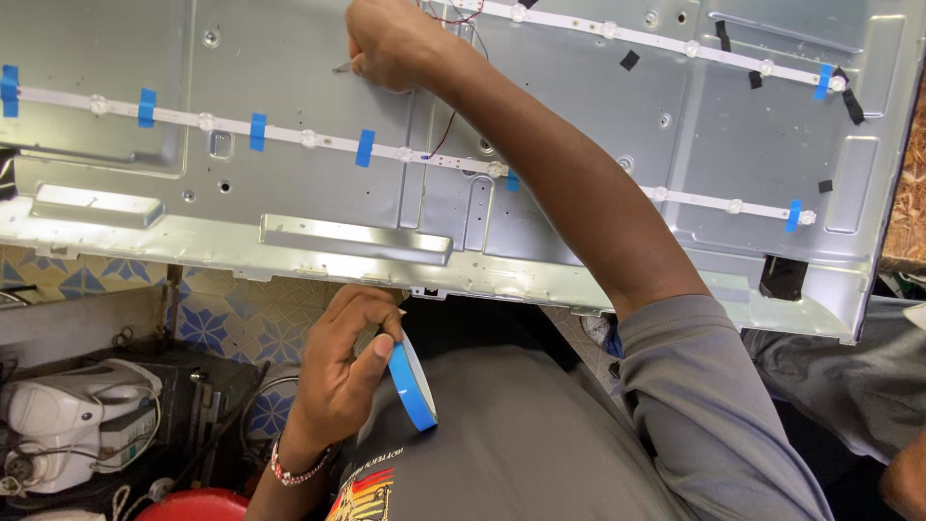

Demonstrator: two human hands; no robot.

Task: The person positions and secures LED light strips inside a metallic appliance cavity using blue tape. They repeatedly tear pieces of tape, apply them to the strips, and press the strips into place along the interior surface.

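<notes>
Your left hand (347, 362) is closed around a roll of blue tape (413, 384), thumb over its edge, held low in front of your chest just below the near rim of the metal panel (318, 58). Your right hand (391, 43) reaches across the panel to its far part, fingers pinched together on a small grey tool or tip that pokes out to the left; what it is exactly I cannot tell. It sits beside the thin red wires (446, 125) that run down toward the middle strip.

Three white LED strips lie on the panel. The left strip (207, 123) already carries several blue tabs; the top right strip (675, 45) and the lower right strip (733, 205) each show one blue tab near the end, with some black patches around them.

By my reading, you are in the middle of fixing strips down, and right now you are pressing or working a spot near the wires. The next move likely calls for a fresh length from the roll, which needs both hands, so free your right first. Keep the wires out from under any tab.
</notes>
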